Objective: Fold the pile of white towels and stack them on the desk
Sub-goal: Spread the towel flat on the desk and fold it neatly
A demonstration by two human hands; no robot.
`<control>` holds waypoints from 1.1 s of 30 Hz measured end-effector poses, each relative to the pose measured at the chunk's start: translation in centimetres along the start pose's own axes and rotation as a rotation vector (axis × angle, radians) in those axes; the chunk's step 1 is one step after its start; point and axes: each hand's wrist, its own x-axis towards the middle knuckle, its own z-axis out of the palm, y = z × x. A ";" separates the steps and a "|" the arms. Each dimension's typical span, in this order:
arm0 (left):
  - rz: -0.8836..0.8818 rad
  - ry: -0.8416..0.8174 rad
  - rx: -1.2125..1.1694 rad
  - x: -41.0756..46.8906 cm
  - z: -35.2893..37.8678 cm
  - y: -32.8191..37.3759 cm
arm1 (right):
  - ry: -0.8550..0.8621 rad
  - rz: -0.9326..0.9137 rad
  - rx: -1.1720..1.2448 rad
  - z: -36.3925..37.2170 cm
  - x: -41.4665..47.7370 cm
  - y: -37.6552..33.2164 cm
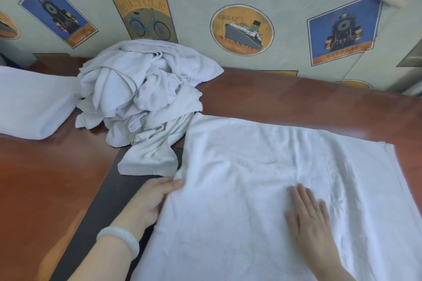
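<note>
A white towel (251,166) lies spread flat over the front right of the brown desk (45,178). My right hand (310,219) lies flat on it, palm down with fingers straight. My left hand (153,198) grips the towel's left edge, fingertips tucked under the cloth. A crumpled pile of white towels (141,93) sits at the back centre-left, one end trailing down toward the spread towel. A folded white towel (29,102) lies at the far left.
A wall with poster-print wallpaper (242,29) rises straight behind the desk. A dark strip (102,201) runs along the desk under my left forearm. A pale bracelet (118,239) circles my left wrist. Bare wood shows at the left and back right.
</note>
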 end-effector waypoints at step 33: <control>0.930 0.391 1.403 2.0 6.1 -10.5 | -0.066 0.140 -0.122 -8.0 -2.2 12.9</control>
